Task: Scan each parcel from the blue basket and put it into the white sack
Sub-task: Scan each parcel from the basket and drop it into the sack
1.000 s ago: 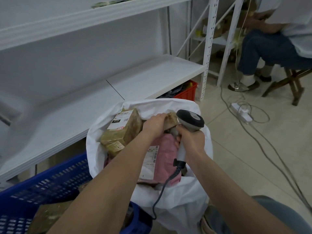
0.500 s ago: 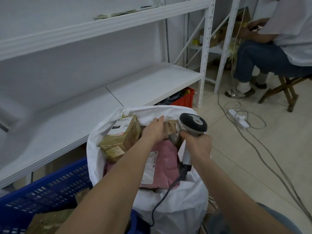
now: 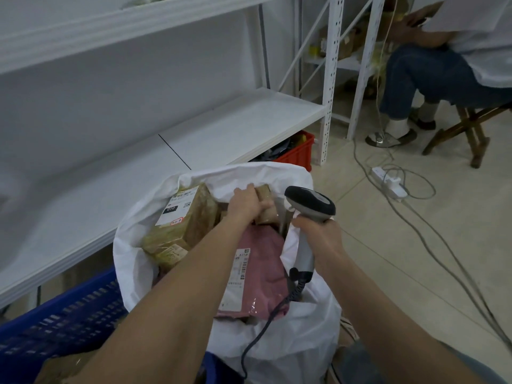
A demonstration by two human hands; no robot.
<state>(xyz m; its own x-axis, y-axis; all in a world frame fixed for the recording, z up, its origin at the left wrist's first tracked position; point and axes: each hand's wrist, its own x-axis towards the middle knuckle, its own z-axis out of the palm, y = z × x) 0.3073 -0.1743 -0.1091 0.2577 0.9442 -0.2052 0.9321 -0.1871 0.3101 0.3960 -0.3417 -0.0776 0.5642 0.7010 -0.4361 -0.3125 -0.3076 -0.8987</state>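
1. The left hand [image 3: 246, 202] curls its fingers round a small brown taped parcel [image 3: 264, 195], held just inside the far rim of the white plastic sack [image 3: 277, 342].
2. The right hand [image 3: 318, 235] grips the handle of the grey corded barcode scanner [image 3: 310, 203], just right of that parcel.
3. Release low, beyond the pink plastic mailer [image 3: 263, 261]; the sack looks nearly full.
4. Withdraw near-left toward the blue slotted plastic basket [image 3: 69, 309]; the white metal shelf [image 3: 235, 128] edge stands close on the left.
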